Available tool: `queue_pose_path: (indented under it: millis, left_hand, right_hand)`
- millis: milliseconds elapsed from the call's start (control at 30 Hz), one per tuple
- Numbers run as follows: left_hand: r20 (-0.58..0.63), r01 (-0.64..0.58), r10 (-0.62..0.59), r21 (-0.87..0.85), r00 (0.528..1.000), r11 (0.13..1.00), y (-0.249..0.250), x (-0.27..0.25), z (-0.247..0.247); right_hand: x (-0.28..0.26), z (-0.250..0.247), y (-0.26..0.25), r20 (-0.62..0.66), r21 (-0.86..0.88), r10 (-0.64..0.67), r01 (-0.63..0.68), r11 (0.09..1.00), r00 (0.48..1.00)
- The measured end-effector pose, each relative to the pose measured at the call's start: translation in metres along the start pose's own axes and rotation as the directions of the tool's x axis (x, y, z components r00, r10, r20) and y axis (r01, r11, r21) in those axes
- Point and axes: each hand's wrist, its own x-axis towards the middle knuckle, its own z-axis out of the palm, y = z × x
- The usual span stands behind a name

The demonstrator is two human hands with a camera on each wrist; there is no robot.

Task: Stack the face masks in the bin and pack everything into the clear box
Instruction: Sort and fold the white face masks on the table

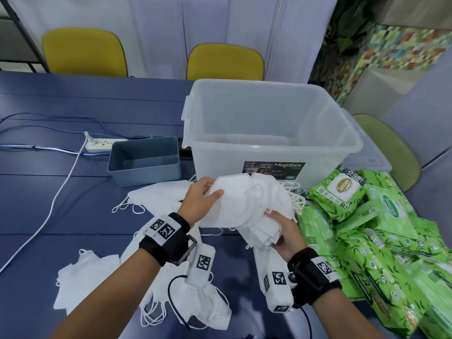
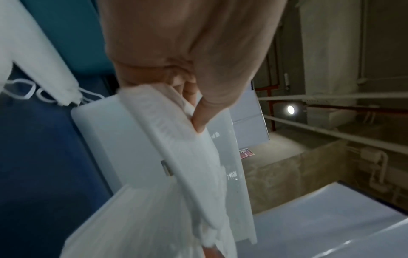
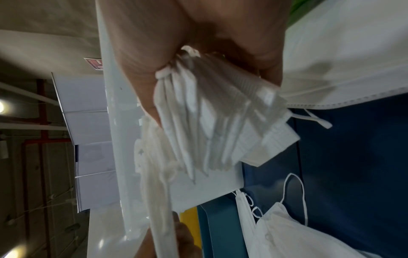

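soft white folded masks (image 1: 247, 204) (fanned) in both hands' (image 1: 203, 196) pinching grip

Both my hands are up over the blue table (image 1: 61, 192), holding a fanned bundle of white face masks (image 1: 247, 204). My left hand (image 1: 200, 199) grips the bundle's upper left edge, thumb on top; my right hand (image 1: 286, 233) cups the lower right end from beneath. Just behind the bundle stands the clear box (image 1: 269, 143), open, labelled Megabox. The blue-grey bin (image 1: 146, 160) sits just left of it. Loose masks (image 1: 80, 280) lie scattered on the table near my forearms. Green wipe packs (image 1: 381, 231) are piled at right. A white power strip (image 1: 102, 144) lies beyond the bin.
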Motion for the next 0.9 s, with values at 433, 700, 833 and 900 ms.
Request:
queue_pose_path:
  millis: [433,700,833,900]
  left_hand:
    - [-0.009,0.19,-0.197,-0.232,0.98,0.954,-0.008,-0.001,0.014]
    - [-0.032,0.122,-0.128,-0.132,0.991,0.984,-0.01,-0.005,0.035]
    - [-0.071,0.07,-0.076,-0.087,0.995,0.994,-0.008,-0.006,0.039]
    - [-0.089,0.062,-0.068,-0.069,0.994,0.996,-0.007,-0.006,0.04]
  right_hand:
    - [0.006,0.001,-0.002,-0.017,-0.004,-0.035,0.034,0.999,0.999]
    - [0.001,0.016,0.0,0.016,0.014,-0.079,0.079,0.997,0.997]
    - [0.0,0.022,-0.004,0.024,-0.01,-0.067,0.067,0.998,0.997]
    - [-0.002,0.023,-0.004,0.072,0.042,-0.054,0.051,0.998,0.996]
